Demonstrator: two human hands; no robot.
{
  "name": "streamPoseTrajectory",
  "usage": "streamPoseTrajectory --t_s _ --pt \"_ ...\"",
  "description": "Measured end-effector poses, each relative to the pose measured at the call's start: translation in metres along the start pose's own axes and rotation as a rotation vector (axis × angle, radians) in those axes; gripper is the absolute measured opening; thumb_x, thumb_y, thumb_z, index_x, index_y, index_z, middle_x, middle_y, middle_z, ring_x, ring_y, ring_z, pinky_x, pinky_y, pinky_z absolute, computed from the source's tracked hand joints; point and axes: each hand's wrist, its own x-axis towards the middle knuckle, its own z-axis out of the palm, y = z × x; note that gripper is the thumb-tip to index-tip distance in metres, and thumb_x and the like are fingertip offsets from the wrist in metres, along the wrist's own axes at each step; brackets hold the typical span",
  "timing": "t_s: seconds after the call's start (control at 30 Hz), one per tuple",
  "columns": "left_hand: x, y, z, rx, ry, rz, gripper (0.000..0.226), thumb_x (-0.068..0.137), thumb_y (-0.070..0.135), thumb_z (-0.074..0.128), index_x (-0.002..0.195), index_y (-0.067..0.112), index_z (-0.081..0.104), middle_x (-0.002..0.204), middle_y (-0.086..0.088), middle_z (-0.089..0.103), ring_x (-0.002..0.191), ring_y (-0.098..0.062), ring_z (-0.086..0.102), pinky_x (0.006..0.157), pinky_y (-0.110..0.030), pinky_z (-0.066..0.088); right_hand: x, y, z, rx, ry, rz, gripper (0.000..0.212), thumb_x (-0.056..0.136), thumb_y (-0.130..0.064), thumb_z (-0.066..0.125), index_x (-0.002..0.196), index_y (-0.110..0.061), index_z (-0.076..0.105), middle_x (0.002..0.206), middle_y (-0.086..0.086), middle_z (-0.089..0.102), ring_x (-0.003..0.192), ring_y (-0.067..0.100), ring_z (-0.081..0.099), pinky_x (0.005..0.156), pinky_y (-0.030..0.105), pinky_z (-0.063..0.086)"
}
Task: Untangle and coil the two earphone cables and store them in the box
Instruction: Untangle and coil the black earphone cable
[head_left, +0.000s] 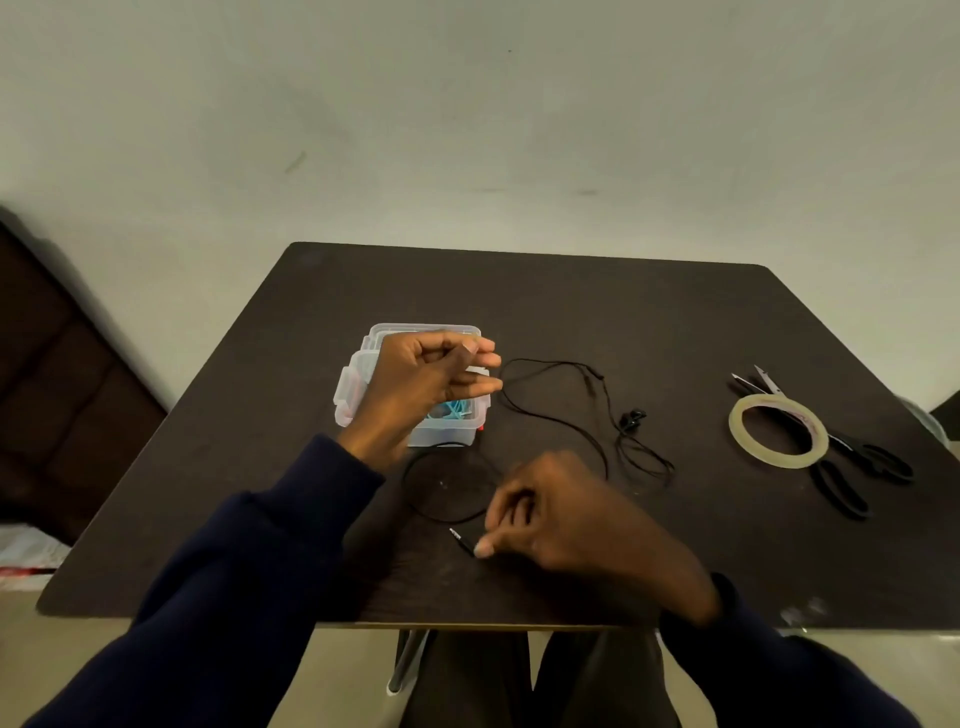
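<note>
The box (349, 400) is my landmark: clear plastic, with a teal cable (453, 410) already lying inside, so I judge one earphone stored and one to go. The left hand (421, 387) hovers right over the box, fingers curled and thumb against the fingertips. The black cable (550, 361) runs up to those fingertips at the box's right edge, but I cannot tell if it's pinched or the hand holds nothing. The right hand (561, 514) is on the person's side of the box, low on the table (649, 312), fingertips pinching the cable just behind the jack plug (461, 539). I read that as anchoring the end so coiling can start from it. One loop lies just in front of the box; the rest trails right of the box to the earbuds (631, 418), loose and not yet coiled. The tape roll (779, 457) and scissors (857, 452) are well to the right of the box, tape lying over the scissors, neither touched by a hand.
</note>
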Motion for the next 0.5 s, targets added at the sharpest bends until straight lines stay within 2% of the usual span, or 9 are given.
streamPoseTrajectory --t_s 0.1,0.2,0.27,0.33,0.4,0.5 --pt "-0.010 0.005 -0.003 -0.068 0.003 -0.015 0.025 0.099 0.013 0.059 0.115 -0.004 0.069 0.105 -0.015 0.077 0.092 -0.031 0.076 0.080 -0.032 0.062 -0.003 -0.002 0.018 -0.188 0.005 -0.008 0.026 0.082 -0.042 0.078 0.098 -0.024 0.069 0.097 -0.010 0.063 0.086 0.004 0.060 0.074 0.023 0.054" --pt "-0.020 0.006 -0.004 -0.082 -0.004 -0.042 0.025 0.099 0.015 0.059 0.114 -0.003 0.070 0.105 -0.017 0.076 0.094 -0.035 0.075 0.086 -0.038 0.062 -0.005 0.000 0.026 -0.229 0.091 -0.076 0.011 0.093 -0.034 0.067 0.094 -0.023 0.070 0.097 -0.011 0.061 0.089 0.005 0.057 0.074 0.018 0.048" --pt "-0.028 0.002 -0.005 -0.045 -0.024 -0.050 0.023 0.099 0.014 0.060 0.112 -0.002 0.071 0.103 -0.017 0.076 0.094 -0.037 0.074 0.087 -0.040 0.061 -0.006 0.004 0.026 -0.238 0.136 -0.098 0.010 0.097 -0.031 0.061 0.094 -0.024 0.067 0.097 -0.014 0.058 0.092 0.001 0.052 0.075 0.014 0.044" --pt "-0.035 -0.005 -0.005 0.046 -0.054 -0.041 0.019 0.098 0.012 0.061 0.108 0.001 0.073 0.100 -0.015 0.077 0.094 -0.037 0.074 0.086 -0.041 0.062 -0.007 0.008 0.020 -0.166 0.206 -0.096 0.007 0.098 -0.026 0.060 0.093 -0.025 0.065 0.092 -0.016 0.057 0.091 -0.001 0.054 0.073 0.014 0.045" --pt "-0.043 -0.010 -0.004 0.189 -0.084 -0.016 0.018 0.097 0.013 0.062 0.107 0.006 0.075 0.098 -0.009 0.078 0.092 -0.030 0.075 0.085 -0.039 0.062 -0.005 0.012 0.010 -0.039 0.289 -0.110 0.008 0.097 -0.017 0.062 0.093 -0.020 0.067 0.082 -0.014 0.062 0.083 0.003 0.062 0.069 0.019 0.052" --pt "-0.051 -0.013 0.003 0.360 -0.199 -0.006 0.024 0.093 0.027 0.064 0.106 0.012 0.078 0.097 -0.001 0.079 0.089 -0.017 0.076 0.081 -0.034 0.063 -0.001 0.016 -0.009 -0.041 0.403 -0.200 0.008 0.093 -0.014 0.065 0.094 -0.021 0.070 0.082 -0.012 0.065 0.080 0.003 0.064 0.070 0.019 0.054"
